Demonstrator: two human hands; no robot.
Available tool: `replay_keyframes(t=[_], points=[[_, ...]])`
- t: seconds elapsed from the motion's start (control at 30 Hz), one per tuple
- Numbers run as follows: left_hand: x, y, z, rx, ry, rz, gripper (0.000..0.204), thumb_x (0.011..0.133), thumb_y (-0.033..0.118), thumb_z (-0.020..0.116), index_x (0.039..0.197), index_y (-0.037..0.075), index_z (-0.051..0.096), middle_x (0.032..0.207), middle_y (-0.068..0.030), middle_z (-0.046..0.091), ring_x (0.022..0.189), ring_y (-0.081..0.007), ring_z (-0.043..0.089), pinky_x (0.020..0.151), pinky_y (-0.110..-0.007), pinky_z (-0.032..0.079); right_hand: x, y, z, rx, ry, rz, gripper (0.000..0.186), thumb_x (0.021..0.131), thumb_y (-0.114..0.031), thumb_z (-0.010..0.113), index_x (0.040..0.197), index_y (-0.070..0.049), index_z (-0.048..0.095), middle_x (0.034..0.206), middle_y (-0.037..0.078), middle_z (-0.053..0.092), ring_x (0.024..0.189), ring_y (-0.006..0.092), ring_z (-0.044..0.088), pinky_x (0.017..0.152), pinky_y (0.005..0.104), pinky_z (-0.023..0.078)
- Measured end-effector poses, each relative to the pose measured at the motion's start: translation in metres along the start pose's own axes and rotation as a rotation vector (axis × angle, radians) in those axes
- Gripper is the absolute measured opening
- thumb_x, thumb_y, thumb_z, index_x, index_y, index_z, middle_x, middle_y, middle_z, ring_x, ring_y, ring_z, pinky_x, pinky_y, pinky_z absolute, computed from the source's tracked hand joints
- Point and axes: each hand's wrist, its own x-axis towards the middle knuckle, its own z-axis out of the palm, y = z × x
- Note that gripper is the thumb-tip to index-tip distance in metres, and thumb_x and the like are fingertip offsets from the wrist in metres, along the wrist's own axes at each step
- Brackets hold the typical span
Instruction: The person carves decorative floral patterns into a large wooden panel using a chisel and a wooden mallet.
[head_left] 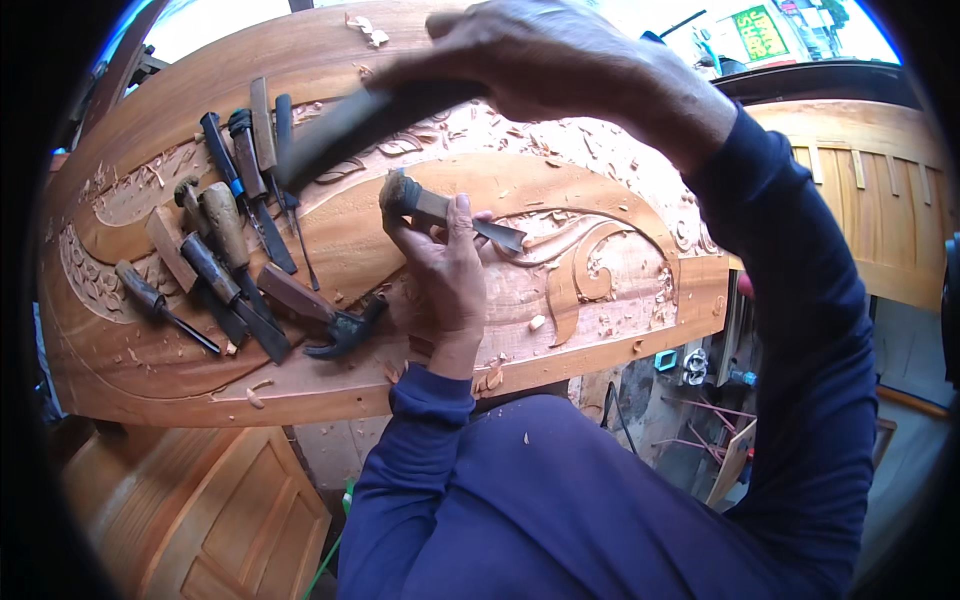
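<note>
My left hand (445,275) is closed around a wood chisel (432,206) with a dark-bound handle end. Its flared metal blade points right, over the scroll carving on a large wooden panel (350,235). Raised above it, my right hand (570,60) grips a dark, blurred mallet (375,125) that extends down and left toward the chisel's handle end. Whether the two touch is unclear. To the left of my left hand, a claw hammer (345,328) and several carving chisels (212,265) lie loose on the panel.
Wood shavings (590,150) litter the carved areas of the panel. A panelled wooden door (240,510) rests below at the lower left. Another wooden panel (870,205) with thin strips stands at the right. A green sign (758,33) shows beyond the far edge.
</note>
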Motion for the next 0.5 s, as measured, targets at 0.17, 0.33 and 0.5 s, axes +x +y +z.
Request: replay_keyframes(t=[0.17,0.33,0.5], points=[[-0.001,0.001,0.003,0.003,0.031,-0.035,0.067,0.106,0.013,0.067,0.157,0.011,0.024,0.12,-0.0137,0.061,0.088,-0.0205,0.077,0.065,-0.026,0.063,-0.001,-0.013,0.034,0.025,0.181,0.048,0.063,0.091,-0.001,0.071,0.145,-0.033,0.062,0.101,0.007,0.075,0.09,0.0253,0.076,0.076,0.0384,0.062],[-0.012,-0.016,0.005,0.202,0.002,0.179,0.068,0.105,0.014,0.067,0.16,0.012,0.026,0.116,-0.0132,0.062,0.085,-0.0206,0.077,0.065,-0.026,0.063,-0.013,-0.03,0.018,0.126,0.143,0.107,0.072,0.089,0.003,0.069,0.15,-0.036,0.059,0.104,0.009,0.075,0.094,0.0272,0.076,0.079,0.0424,0.061],[-0.025,0.006,-0.014,-0.033,-0.021,0.082,0.067,0.105,0.013,0.067,0.159,0.012,0.028,0.111,-0.0129,0.065,0.087,-0.0223,0.077,0.068,-0.029,0.068,-0.044,-0.032,0.023,0.282,0.489,0.257,0.073,0.086,-0.004,0.076,0.151,-0.031,0.058,0.106,0.013,0.072,0.097,0.0346,0.073,0.083,0.0472,0.061]])
